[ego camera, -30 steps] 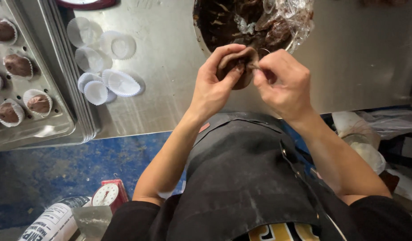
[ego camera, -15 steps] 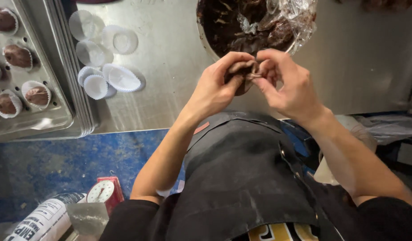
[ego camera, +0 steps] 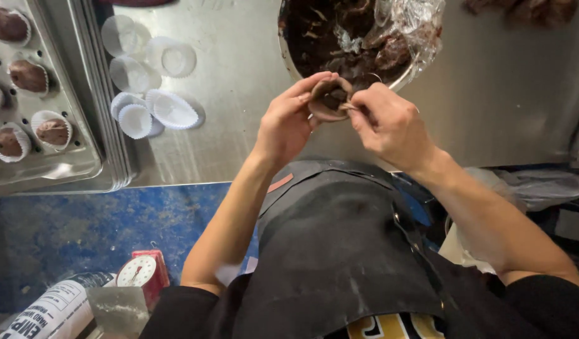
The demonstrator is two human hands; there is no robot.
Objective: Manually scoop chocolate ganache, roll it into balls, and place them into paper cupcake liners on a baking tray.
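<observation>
Hands meet over the near edge of the steel worktop (ego camera: pixel 239 94), just below a round bowl (ego camera: pixel 288 53) of dark chocolate mix. The left hand (ego camera: pixel 288 122) curls around a small brown disc of dough (ego camera: pixel 327 100), fingers closed along its left rim and thumb tucked under. The right hand (ego camera: pixel 390 125) pinches the same piece from the other side, its fingertips pressed shut on the right rim, so the dough sits cupped between both hands with a dark filling showing in its hollow. The piece hangs in the air in front of the bowl, touching nothing but the fingers.

Crumpled plastic wrap (ego camera: pixel 415 19) lies pushed back over the far right side of the bowl. To the left on the worktop a loose cluster of empty white paper cups (ego camera: pixel 170 110) lies scattered, some upright and some tipped on their sides, well apart from the hands. Farther left a metal baking tray (ego camera: pixel 82 150) holds brown mounds in paper cups (ego camera: pixel 53 130) set in rows.

Below the worktop edge the person's black apron (ego camera: pixel 339 251) fills the middle of the view. The floor (ego camera: pixel 63 232) beside it is mottled blue, and a small red kitchen scale (ego camera: pixel 142 273) with a white dial stands near the bottom left.
</observation>
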